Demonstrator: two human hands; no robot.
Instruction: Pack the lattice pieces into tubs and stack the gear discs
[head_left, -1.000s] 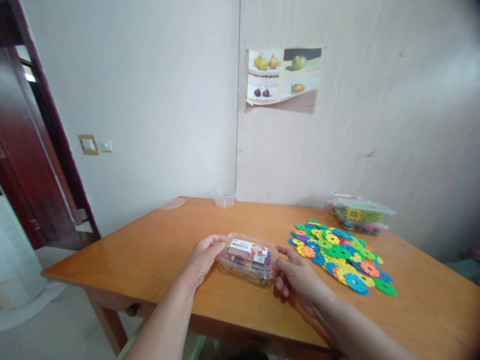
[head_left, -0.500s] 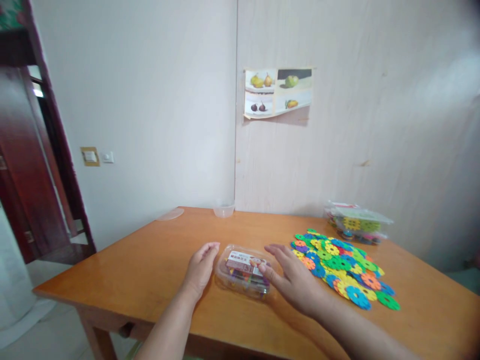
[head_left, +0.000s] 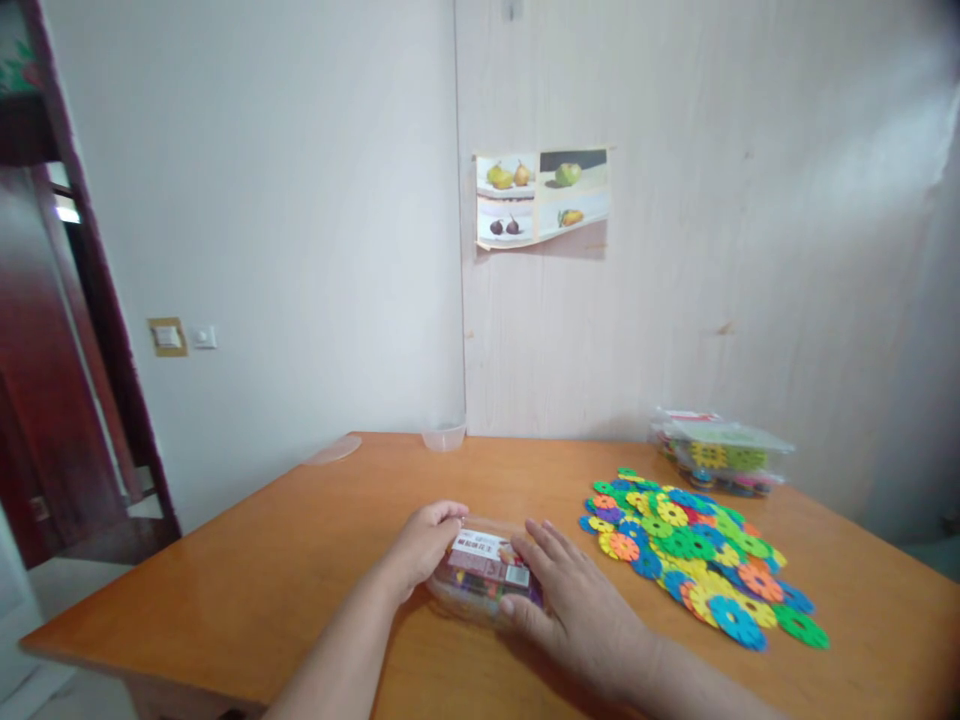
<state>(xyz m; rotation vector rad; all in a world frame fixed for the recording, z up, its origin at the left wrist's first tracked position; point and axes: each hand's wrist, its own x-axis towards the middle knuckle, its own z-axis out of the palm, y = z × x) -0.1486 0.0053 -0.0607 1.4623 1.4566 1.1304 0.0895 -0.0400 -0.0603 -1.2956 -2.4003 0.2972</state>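
Observation:
A clear plastic box (head_left: 469, 575) with a printed label on its lid sits on the table in front of me, small colourful pieces showing through its side. My left hand (head_left: 427, 548) grips the box's left edge, thumb on the lid's back left corner; its other fingers are mostly hidden. From the right, my right hand (head_left: 566, 595) holds the box, with fingers over the lid's right edge and the thumb at the front. Just right of that hand spreads a pile of flat, notched plastic discs (head_left: 686, 545) in several colours.
On the wooden table (head_left: 300, 570), a clear bowl (head_left: 444, 436) and a clear round lid (head_left: 335, 450) lie at the back. Clear containers of plastic pieces (head_left: 724, 460) stand at the back right. Behind is a wall with a fruit poster (head_left: 541, 200).
My left hand has moved right, from beside the box onto its left edge. My right hand has come further over the right side. The view has shifted slightly.

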